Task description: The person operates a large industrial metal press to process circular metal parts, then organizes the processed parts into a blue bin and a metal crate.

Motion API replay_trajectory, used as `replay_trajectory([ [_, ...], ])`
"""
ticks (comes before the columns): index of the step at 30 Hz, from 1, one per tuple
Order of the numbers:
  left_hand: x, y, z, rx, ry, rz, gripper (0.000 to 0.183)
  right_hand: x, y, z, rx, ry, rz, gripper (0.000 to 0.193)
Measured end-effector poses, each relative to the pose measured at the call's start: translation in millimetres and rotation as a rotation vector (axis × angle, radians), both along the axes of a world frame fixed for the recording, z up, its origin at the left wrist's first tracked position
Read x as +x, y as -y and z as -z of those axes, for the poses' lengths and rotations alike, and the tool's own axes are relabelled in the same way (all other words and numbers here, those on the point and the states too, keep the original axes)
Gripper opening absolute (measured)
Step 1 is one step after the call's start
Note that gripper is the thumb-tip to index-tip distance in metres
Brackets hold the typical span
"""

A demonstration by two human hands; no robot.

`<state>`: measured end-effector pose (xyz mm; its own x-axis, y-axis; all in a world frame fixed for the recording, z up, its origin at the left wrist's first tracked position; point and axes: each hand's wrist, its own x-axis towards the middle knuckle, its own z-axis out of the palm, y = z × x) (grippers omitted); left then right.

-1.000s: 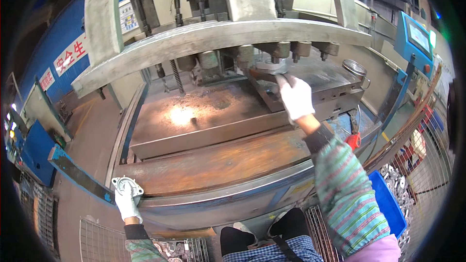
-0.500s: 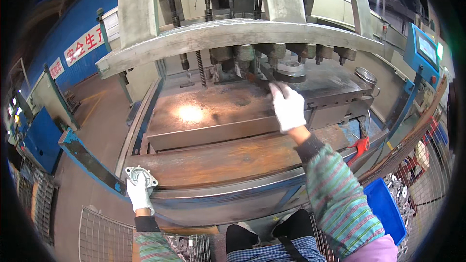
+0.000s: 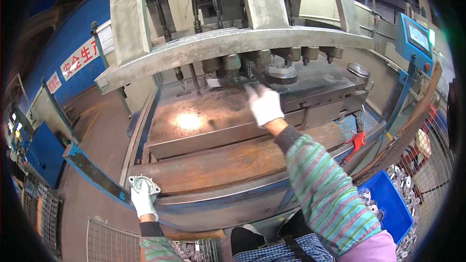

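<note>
Under the press head, right hand [image 3: 264, 104] reaches forward, fingers spread beside round die part [image 3: 281, 73]; grip not discernible. Left hand [image 3: 143, 201] low at surface [image 3: 218, 162] edge, fingers clamped on flanged metal casting [image 3: 143, 184], well apart from die.

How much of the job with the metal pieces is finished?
Done: finished-looking metal pieces lie beside the blue bin. In hand: the left hand holds a round metal part by the press bed; the right hand reaches under the press head. Left: that held part is not yet in the press.
</note>
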<state>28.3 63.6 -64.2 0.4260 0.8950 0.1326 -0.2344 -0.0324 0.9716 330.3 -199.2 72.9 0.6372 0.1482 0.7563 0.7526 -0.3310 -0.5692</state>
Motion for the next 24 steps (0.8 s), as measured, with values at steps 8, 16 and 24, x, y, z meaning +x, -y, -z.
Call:
replay_trajectory([
  [8, 2, -3, 2, 0.018, 0.018, -0.034, 0.035, 26, 115, -8, 0.042, -0.127, 0.212, 0.027],
  [16, 0, -12, 5, 0.027, -0.052, 0.005, 0.038, 62, 163, -18, 0.054, 0.007, 0.411, 0.03],
  [24, -2, -12, 4, 0.034, -0.059, 0.002, 0.039, 94, 118, -35, 0.055, -0.257, 0.348, 0.03],
])
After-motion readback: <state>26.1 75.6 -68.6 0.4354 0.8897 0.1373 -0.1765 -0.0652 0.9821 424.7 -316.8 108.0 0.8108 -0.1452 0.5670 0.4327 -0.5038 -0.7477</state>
